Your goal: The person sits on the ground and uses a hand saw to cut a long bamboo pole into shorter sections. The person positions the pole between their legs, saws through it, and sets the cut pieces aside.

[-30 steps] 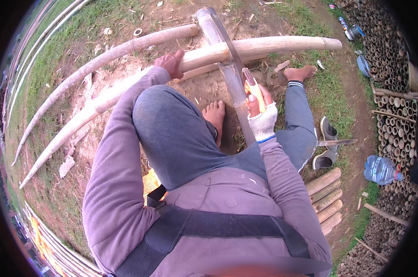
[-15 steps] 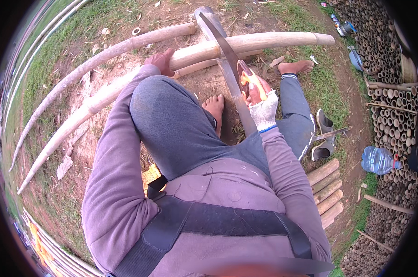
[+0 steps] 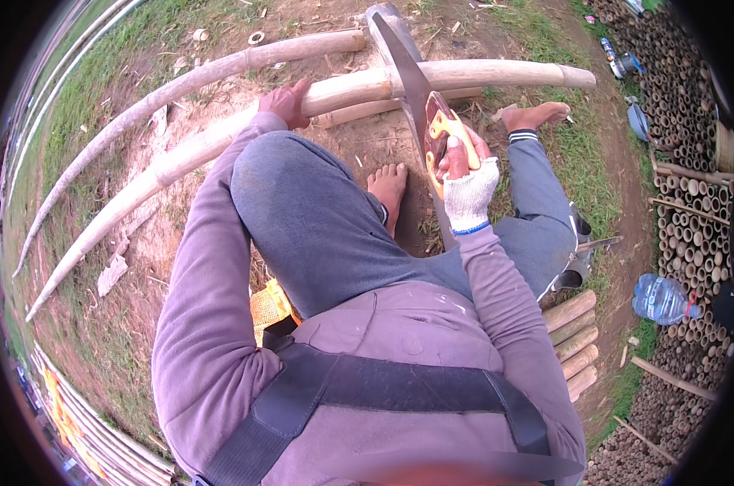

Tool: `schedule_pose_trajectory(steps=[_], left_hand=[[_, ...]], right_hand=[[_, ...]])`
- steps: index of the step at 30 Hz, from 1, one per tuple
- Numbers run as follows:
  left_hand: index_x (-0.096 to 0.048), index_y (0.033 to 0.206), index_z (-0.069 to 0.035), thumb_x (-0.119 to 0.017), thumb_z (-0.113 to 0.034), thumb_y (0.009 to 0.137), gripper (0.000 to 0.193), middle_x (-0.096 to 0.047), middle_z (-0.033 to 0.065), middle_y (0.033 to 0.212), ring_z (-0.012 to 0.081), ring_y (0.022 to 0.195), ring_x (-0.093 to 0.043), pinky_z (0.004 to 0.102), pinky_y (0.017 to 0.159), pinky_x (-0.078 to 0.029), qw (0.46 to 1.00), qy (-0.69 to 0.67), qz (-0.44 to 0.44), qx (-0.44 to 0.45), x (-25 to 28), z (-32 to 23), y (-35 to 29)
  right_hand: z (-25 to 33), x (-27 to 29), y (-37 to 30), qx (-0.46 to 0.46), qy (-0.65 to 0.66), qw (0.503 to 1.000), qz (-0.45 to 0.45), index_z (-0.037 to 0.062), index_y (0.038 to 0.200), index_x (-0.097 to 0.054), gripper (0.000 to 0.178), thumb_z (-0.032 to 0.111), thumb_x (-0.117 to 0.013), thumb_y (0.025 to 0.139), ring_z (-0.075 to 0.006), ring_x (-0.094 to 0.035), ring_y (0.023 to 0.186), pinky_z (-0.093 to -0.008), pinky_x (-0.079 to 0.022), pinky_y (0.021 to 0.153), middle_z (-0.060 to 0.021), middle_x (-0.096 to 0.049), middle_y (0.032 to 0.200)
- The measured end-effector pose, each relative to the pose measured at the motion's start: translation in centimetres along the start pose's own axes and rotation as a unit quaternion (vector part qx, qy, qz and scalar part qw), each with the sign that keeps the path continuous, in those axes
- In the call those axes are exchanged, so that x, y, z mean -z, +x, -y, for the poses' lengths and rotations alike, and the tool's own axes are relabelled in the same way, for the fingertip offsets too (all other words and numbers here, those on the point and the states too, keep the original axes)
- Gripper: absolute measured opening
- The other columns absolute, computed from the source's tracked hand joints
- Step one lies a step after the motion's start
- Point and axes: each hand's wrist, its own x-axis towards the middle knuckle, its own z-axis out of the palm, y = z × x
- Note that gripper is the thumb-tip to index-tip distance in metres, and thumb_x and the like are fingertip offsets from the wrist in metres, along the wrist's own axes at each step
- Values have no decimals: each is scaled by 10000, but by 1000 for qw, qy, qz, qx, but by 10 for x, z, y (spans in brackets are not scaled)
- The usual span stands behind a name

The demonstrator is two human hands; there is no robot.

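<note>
My left hand is wrapped over a long pale bamboo pole and grips it beside my raised left knee. In a white fingerless glove, my right hand holds the orange and dark handle of a handsaw, its thumb along the grip. The blade slants away from me across the pole, just right of a node. Whether its teeth have cut in, I cannot make out. Beneath the pole runs a grey beam that supports it. My bare left foot rests on the soil near the beam.
Another long bamboo pole curves along the far left. Short cut bamboo pieces lie at my right, near dark shoes. Stacked bamboo lengths and a large water bottle stand farther right. Yellow mesh lies by my left hip.
My right hand has pushed the saw slightly forward, bringing its handle closer to the pole. The handle's broad side now shows more. The left hand keeps its hold; the view has shifted slightly.
</note>
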Motion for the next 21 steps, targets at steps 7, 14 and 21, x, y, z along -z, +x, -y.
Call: schedule_pose_trajectory(steps=[7,14,21], left_hand=[[-517,1407,-223,-917,-392,740,796,-725,147,1244,380,1182,-707,513,967,-572,1000,-6,-3,1,1,0,0],[-544,1361,-205,-940,-457,726,789,-732,159,1210,381,1151,-720,509,964,-571,1000,-1,25,9,3,0,6],[-543,1360,-198,-928,-415,721,777,-729,153,1233,380,1150,-721,492,975,-575,999,0,44,-4,11,-6,14]], right_hand=[[-35,2,8,61,-39,997,40,-56,1410,-584,423,141,-698,1053,-146,-699,1020,-293,-577,885,-131,-717,1202],[-50,-1,9,93,-90,991,33,-66,1397,-591,443,151,-719,1032,-229,-715,1083,-355,-566,953,-185,-721,1240],[-41,12,-2,163,-193,967,37,-89,1408,-588,435,158,-686,1063,-232,-682,1178,-357,-541,1022,-189,-703,1299]])
